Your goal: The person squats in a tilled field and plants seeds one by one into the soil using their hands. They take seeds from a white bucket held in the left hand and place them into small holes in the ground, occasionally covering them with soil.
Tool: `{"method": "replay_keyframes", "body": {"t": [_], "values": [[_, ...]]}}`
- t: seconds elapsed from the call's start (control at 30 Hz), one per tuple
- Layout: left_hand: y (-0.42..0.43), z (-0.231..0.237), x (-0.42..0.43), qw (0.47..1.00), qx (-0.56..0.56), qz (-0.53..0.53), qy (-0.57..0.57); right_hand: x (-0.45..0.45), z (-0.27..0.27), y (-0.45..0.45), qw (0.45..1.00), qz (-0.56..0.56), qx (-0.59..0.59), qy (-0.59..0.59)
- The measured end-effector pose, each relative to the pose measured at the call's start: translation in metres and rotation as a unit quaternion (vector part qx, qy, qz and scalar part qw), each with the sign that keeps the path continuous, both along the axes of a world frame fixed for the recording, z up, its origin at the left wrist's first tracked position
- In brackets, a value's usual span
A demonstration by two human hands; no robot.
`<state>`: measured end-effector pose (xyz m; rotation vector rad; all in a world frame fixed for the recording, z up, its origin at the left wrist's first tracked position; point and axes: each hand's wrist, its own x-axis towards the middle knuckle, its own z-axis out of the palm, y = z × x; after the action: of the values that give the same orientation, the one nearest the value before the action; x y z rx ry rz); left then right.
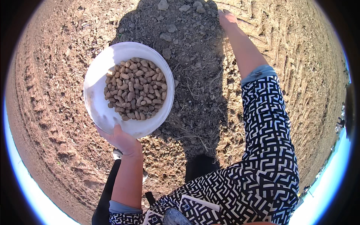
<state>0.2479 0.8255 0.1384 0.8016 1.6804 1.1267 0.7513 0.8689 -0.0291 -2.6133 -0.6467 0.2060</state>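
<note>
My left hand grips the near rim of a round white plastic basin, the thumb over the edge and the other fingers hidden beneath it. Unshelled peanuts lie heaped in the basin, towards its right side. My right hand is stretched far forward, low over the soil at the edge of my shadow. Its fingertips are partly in shade, and whether they touch or hold anything cannot be made out.
Dry, tilled soil with clods and thin dead roots spreads all around. Larger clods lie at the top. My black-trousered leg and a white shoe show below the basin.
</note>
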Motion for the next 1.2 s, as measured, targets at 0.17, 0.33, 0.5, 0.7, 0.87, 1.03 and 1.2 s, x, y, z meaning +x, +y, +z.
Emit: {"method": "replay_keyframes", "body": {"t": [0.17,0.33,0.5,0.7,0.87,1.03,1.2], "values": [[0.005,0.01,-0.002,1.0,0.019,-0.007,-0.003,-0.041,-0.019,0.005,0.994,-0.031,0.06,0.088],[0.002,0.005,-0.004,0.999,0.015,-0.007,-0.035,-0.074,-0.005,-0.04,0.895,-0.028,0.273,0.352],[0.007,-0.027,-0.007,0.99,0.131,-0.047,0.008,-0.187,0.118,-0.08,0.933,0.091,0.303,0.169],[0.004,-0.02,-0.017,0.994,0.098,-0.015,0.035,-0.356,0.198,-0.052,0.854,0.479,0.203,0.005],[0.008,0.024,-0.054,0.966,-0.188,-0.177,0.012,-0.367,0.202,-0.066,0.869,0.431,0.183,-0.16],[0.039,0.052,-0.132,0.823,-0.28,-0.463,-0.175,-0.31,0.162,-0.103,0.672,-0.015,0.081,0.736],[0.036,-0.063,-0.349,0.89,-0.279,-0.268,0.24,-0.367,0.16,-0.087,0.766,0.03,0.125,0.63]]}}
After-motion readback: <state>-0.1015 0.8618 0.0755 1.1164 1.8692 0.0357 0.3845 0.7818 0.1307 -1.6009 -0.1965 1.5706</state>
